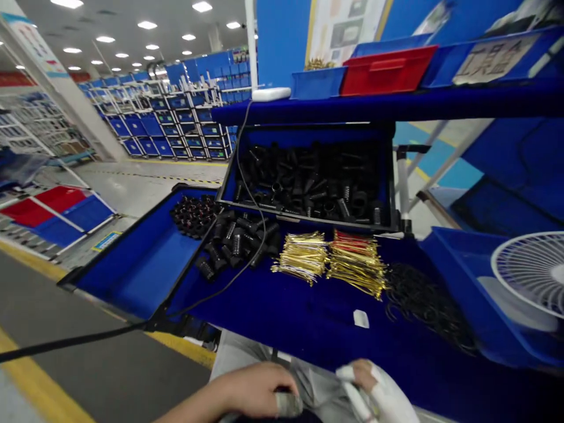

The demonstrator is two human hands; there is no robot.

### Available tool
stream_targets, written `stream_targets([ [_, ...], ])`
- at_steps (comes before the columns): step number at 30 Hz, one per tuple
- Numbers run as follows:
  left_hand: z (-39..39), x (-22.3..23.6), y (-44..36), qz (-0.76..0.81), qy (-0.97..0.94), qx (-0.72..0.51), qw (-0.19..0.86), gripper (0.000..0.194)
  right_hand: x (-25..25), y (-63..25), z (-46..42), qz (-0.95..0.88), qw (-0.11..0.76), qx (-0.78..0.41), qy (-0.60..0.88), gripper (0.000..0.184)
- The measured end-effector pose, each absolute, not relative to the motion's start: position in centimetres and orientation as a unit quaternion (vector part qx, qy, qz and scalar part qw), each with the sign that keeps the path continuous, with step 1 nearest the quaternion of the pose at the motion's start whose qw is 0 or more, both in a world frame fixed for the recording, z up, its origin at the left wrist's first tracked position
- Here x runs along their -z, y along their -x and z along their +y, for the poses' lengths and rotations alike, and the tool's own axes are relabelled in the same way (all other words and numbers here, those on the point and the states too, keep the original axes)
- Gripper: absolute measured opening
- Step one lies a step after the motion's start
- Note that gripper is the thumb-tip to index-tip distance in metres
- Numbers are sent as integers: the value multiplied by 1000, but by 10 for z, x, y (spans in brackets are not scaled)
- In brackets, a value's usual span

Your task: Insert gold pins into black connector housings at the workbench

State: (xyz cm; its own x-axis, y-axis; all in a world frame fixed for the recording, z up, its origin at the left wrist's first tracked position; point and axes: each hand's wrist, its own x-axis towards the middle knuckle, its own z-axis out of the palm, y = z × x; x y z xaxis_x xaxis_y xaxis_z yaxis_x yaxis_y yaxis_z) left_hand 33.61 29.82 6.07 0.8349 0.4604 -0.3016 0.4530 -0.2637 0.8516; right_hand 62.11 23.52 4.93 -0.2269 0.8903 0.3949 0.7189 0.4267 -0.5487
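Note:
My left hand (253, 390) sits at the bottom edge of the view, its fingers curled, with tape on one finger. Close to it, my right hand (370, 390) is partly covered by white fabric or wrapping, and a white strip lies against its fingers. Both hands are over grey trouser legs (247, 352), below the front edge of a blue-covered workbench (282, 329). On the bench lie black cylindrical parts (233, 244), bundles of gold-coloured wires (302, 257) and a coil of thin black wires (427, 305).
A black-rimmed bin (308, 176) holds several black parts. Above it, a blue shelf (396, 103) carries red and blue bins. A white fan (533, 276) stands in a blue tray at right. A black cable (253, 200) crosses the bench; a yellow-lined floor aisle lies left.

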Motion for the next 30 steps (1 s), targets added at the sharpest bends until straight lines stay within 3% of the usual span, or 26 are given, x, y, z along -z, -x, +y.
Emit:
stream_targets([
  [5, 338, -124, -339, 344, -731, -96, 582, 30, -69, -613, 305, -756, 263, -38, 599, 40],
  [12, 353, -117, -364, 439, -696, -262, 504, 25, -58, -595, 337, -752, 178, 0, 635, 44],
  [16, 362, -120, -351, 414, -747, -293, 429, 25, -51, -595, 336, -731, 210, -23, 649, 47],
  [21, 397, -119, -306, 531, -773, -319, 141, 44, -59, -592, 344, -733, 211, -92, 641, 36],
  [24, 428, -120, -284, 593, -757, -275, 22, 52, -85, -587, 353, -695, 269, -135, 653, 32],
  [27, 456, -121, -274, 610, -761, -220, -15, 45, -117, -583, 371, -646, 344, -162, 662, 22],
  [30, 474, -118, -272, 600, -775, -196, 18, 43, -135, -581, 404, -652, 381, -135, 642, 13],
])
